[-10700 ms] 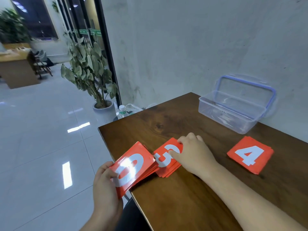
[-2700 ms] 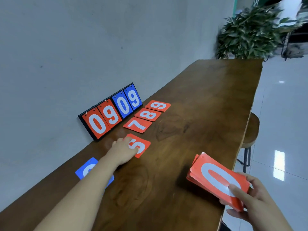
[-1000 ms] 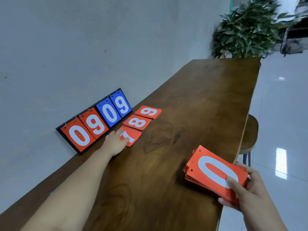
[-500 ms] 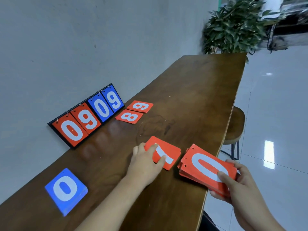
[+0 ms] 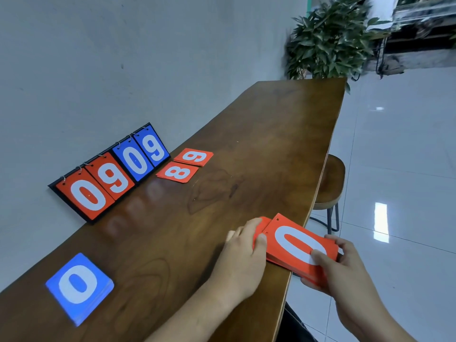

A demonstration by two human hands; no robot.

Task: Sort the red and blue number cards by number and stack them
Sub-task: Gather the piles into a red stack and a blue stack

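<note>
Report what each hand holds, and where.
Right hand grips the red stack topped by 0 at its right end, thumb on top. Left hand pinches a red card by its left edge, against the stack.

A plain grey wall [image 5: 123, 58] runs along the left, and a long dark wooden table [image 5: 271, 134] sits tight against it. A round wooden stool [image 5: 330, 181] on black legs is tucked at the table's outer edge. Beyond the far end stands a leafy green plant [image 5: 328, 40]. The glossy pale tiled floor [image 5: 407, 169] spreads right, with bright light reflections [image 5: 381, 218] on it.
</note>
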